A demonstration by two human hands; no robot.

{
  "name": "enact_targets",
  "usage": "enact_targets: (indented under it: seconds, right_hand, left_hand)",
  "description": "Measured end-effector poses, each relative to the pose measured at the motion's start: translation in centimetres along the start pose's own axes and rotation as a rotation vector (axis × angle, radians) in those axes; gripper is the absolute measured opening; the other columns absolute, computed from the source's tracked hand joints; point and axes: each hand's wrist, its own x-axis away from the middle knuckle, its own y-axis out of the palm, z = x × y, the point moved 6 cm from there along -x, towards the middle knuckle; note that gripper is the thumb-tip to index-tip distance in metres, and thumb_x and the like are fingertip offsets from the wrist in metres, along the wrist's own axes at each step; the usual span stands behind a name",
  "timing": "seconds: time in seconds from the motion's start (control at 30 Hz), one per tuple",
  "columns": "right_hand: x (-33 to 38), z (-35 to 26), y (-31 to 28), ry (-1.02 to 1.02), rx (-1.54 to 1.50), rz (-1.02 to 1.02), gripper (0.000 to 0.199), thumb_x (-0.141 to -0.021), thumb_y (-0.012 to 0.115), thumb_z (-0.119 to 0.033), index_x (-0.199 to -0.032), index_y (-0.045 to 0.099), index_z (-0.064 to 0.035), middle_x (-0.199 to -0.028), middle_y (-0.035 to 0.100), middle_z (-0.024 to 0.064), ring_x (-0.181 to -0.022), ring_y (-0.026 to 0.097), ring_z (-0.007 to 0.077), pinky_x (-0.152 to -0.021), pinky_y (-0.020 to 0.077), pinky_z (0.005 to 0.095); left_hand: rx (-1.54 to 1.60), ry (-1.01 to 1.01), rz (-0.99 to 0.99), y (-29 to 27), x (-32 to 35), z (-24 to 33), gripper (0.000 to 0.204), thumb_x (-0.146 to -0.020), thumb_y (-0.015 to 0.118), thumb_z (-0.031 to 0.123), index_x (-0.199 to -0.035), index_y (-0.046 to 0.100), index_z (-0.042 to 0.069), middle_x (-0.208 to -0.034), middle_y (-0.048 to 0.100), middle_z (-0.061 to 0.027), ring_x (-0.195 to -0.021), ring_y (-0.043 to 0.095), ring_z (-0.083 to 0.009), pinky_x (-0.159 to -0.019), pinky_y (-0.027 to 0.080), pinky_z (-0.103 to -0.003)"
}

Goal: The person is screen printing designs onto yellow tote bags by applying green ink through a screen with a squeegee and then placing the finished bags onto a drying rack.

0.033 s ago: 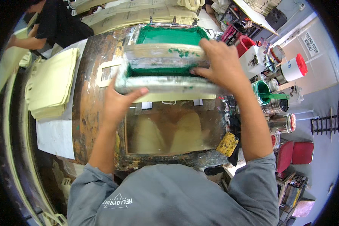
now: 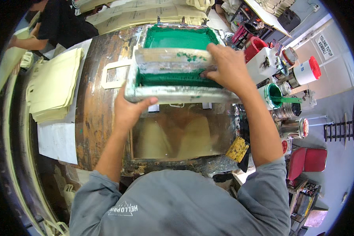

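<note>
A screen-printing frame (image 2: 177, 94) with green ink (image 2: 177, 38) inside is tilted over the worktable. My left hand (image 2: 131, 108) closes on its near left corner, thumb lying along the near rail and the other fingers mostly hidden. A wooden squeegee (image 2: 173, 56), stained green, lies across the frame. My right hand (image 2: 230, 69) is closed on the squeegee's right end, thumb on the near side toward the inked mesh. From under the frame's left side sticks out the handle of a cream fabric bag (image 2: 105, 76); the rest of that bag is hidden.
A stack of cream bags (image 2: 55, 86) lies on the left over white sheets. Nearer me is a glossy brown panel (image 2: 177, 137) with a yellow sponge-like pad (image 2: 237, 149) beside it. Ink tubs (image 2: 272, 94) and cans stand at the right. Another person (image 2: 63, 27) works at far left.
The frame, with the squeegee in it, has shifted slightly right and toward me, covering the pale strip seen along its near edge. My left hand has moved with it.
</note>
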Motion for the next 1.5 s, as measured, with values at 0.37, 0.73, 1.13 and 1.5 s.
enact_targets:
  seconds: [0.37, 0.73, 1.13, 1.5]
  right_hand:
    - [8.2, -4.1, 5.8, 0.103, 0.044, -0.127, 0.052, -0.069, 0.091, -0.025, -0.109, 0.06, -0.0138, -0.098, 0.06, 0.0053, -0.099, 0.059, 0.0296, -0.089, 0.0375, 0.0487]
    - [-5.3, 5.2, 14.5, 0.133, 0.232, 0.091, 0.054, -0.073, 0.092, -0.032, -0.117, 0.065, -0.0178, -0.105, 0.066, 0.0026, -0.104, 0.063, 0.0286, -0.088, 0.0392, 0.0512]
    - [-14.6, 13.0, 16.9, 0.134, 0.236, 0.021, 0.057, -0.074, 0.092, -0.04, -0.117, 0.064, -0.0175, -0.111, 0.076, 0.005, -0.109, 0.072, 0.0321, -0.088, 0.0469, 0.0591]
    - [-9.7, 8.4, 14.9, 0.098, 0.154, -0.141, 0.059, -0.074, 0.093, -0.035, -0.124, 0.064, -0.0197, -0.11, 0.075, 0.0025, -0.108, 0.072, 0.0298, -0.09, 0.0466, 0.057]
  left_hand:
    - [-0.813, 0.369, 0.15, -1.0, 3.8, -10.3, 0.126, -0.059, 0.093, 0.065, -0.157, 0.049, 0.0, -0.1, 0.074, -0.0059, -0.091, 0.061, -0.0238, -0.093, 0.036, -0.04]
    - [-0.814, 0.359, 0.145, -1.3, 3.6, -9.8, 0.126, -0.057, 0.093, 0.068, -0.156, 0.052, 0.001, -0.098, 0.07, -0.002, -0.09, 0.058, -0.0212, -0.092, 0.034, -0.04]
    - [-0.836, 0.812, 0.085, 5.0, -17.9, 3.3, 0.101, -0.078, 0.083, 0.069, -0.152, 0.057, 0.005, -0.132, 0.058, -0.0249, -0.121, 0.055, -0.0413, -0.108, 0.043, -0.052]
    - [-1.156, 1.03, 0.252, 9.2, -23.5, -1.7, 0.067, -0.087, 0.068, 0.074, -0.074, 0.062, 0.009, -0.073, 0.064, -0.0074, -0.071, 0.066, -0.03, -0.063, 0.052, -0.043]
